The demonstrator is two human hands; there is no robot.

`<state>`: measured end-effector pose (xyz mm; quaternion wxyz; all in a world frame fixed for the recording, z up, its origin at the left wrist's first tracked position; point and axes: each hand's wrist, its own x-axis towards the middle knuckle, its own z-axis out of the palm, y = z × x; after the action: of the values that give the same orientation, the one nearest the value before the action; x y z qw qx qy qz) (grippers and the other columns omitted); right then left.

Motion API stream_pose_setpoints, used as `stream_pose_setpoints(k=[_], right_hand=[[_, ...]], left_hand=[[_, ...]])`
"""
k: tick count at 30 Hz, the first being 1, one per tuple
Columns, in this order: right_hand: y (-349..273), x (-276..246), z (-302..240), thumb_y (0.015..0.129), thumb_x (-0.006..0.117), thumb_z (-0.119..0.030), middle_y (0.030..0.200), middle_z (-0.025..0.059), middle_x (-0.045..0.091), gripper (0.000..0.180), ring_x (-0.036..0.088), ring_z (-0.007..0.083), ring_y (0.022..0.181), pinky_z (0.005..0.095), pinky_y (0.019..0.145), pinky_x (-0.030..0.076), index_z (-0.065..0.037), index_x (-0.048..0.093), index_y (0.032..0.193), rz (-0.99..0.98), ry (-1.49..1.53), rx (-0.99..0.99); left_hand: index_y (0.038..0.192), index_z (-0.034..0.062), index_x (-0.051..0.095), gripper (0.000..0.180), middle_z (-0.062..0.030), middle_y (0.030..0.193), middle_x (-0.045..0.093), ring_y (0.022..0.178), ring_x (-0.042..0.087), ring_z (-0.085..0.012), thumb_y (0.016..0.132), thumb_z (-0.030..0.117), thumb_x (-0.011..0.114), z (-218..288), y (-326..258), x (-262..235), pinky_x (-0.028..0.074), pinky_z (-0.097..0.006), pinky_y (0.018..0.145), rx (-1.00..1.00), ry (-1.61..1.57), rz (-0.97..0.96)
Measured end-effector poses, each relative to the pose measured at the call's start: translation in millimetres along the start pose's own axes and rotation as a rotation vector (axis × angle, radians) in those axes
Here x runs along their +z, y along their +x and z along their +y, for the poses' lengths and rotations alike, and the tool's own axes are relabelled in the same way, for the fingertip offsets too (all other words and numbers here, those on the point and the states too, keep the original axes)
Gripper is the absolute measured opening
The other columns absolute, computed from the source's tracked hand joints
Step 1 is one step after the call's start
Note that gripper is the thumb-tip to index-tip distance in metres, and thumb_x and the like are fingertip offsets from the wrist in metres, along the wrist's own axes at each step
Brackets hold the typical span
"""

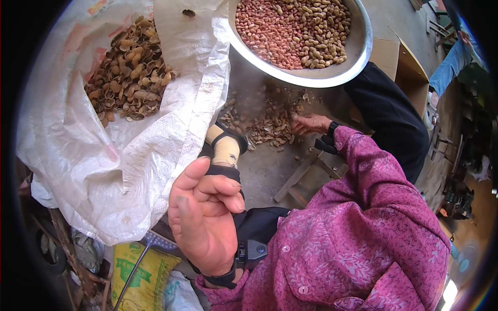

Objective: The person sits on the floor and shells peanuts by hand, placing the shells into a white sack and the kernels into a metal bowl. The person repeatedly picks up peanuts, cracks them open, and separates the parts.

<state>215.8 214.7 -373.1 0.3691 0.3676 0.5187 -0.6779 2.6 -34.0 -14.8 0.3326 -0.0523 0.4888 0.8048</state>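
My left hand (pixel 205 220) is raised in the middle of the view over my lap. Its fingers are loosely curled toward the palm, and nothing shows in them. A dark band sits on its wrist. My right hand (pixel 309 124), at the end of a purple flowered sleeve (pixel 363 171), reaches down to a loose pile of peanut shells and peanuts (pixel 264 127) on the concrete floor. Its fingers rest on the pile, and its grip is hidden. A big metal bowl (pixel 358 46) just beyond the pile holds shelled red peanuts and unshelled ones.
A white woven sack (pixel 129 171) at the left is open and holds empty peanut shells (pixel 129 72). A sandalled foot (pixel 226 147) rests by the pile. A low wooden stool (pixel 303 179), a dark-trousered leg (pixel 389 114), a cardboard box (pixel 402 65) and a yellow-green bag (pixel 142 269) surround me.
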Motion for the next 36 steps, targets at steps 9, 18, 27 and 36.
stream_pose_setpoints(k=[9,18,27,36], right_hand=[[-5,90,1,0.081,0.042,-0.062,0.100,0.0160,0.063,0.065,0.057,0.0321,0.098,0.0409,0.087,0.042,-0.005,0.064,0.101,-0.349,-1.179,0.006],[-26,45,-72,0.079,0.061,-0.037,0.096,0.0145,0.063,0.041,0.060,0.0275,0.089,0.0372,0.078,0.047,-0.003,0.061,0.103,0.235,-0.638,-0.340],[-20,-17,-48,0.075,0.062,-0.041,0.127,0.0191,0.046,0.060,0.045,0.0396,0.112,0.0441,0.096,0.035,-0.003,0.050,0.120,1.134,-0.535,-0.091],[7,91,-91,0.079,0.058,-0.039,0.117,0.0221,0.051,0.054,0.048,0.0401,0.107,0.0444,0.090,0.040,-0.004,0.050,0.120,0.548,-0.773,-0.277]], left_hand=[[0.117,-0.0081,0.044,0.048,-0.0189,0.084,0.061,0.062,0.055,-0.0155,0.093,0.034,0.043,-1,2,6,0.047,-0.025,0.062,0.000,0.040,0.018],[0.116,-0.0073,0.045,0.044,-0.0179,0.084,0.061,0.062,0.054,-0.0151,0.095,0.031,0.040,0,1,18,0.046,-0.025,0.061,0.044,0.018,0.033],[0.115,-0.0074,0.046,0.043,-0.0174,0.084,0.061,0.062,0.054,-0.0151,0.094,0.030,0.040,7,-6,19,0.046,-0.026,0.062,0.084,0.034,0.080],[0.115,-0.0084,0.045,0.044,-0.0188,0.084,0.061,0.062,0.054,-0.0157,0.095,0.030,0.039,6,-4,12,0.046,-0.027,0.061,0.090,0.012,0.078]])
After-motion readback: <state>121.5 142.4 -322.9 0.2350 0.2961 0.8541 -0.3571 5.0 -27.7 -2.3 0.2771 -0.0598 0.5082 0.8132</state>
